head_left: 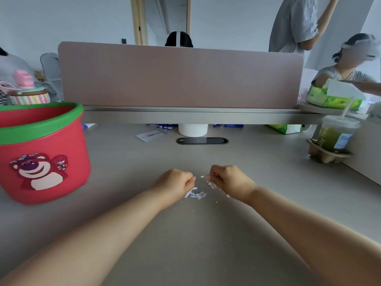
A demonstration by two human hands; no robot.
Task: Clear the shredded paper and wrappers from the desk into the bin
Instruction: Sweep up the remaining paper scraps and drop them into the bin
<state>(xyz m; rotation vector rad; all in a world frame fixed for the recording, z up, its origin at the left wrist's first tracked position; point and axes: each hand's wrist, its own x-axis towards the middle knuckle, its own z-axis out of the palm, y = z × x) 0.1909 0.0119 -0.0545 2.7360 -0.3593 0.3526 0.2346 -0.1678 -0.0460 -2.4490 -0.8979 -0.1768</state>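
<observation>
White shredded paper bits [195, 194] lie in a small heap on the grey desk [206, 234], right between my two hands. My left hand [177, 182] has its fingers curled and pinches a white scrap at its fingertips. My right hand [228, 179] is curled over more shreds, some showing under its fingers. A red bin [41, 153] with a green rim and a bear picture stands on the desk at the left, well apart from the hands. Blue wrappers [165, 126] lie at the back under the shelf.
A pink divider [181, 77] with a grey shelf runs across the back. A white cup [193, 130], a card [149, 135] and a black cable slot [202, 140] sit below it. An iced green drink [336, 137] in a cardboard holder stands at the right. Other people sit around.
</observation>
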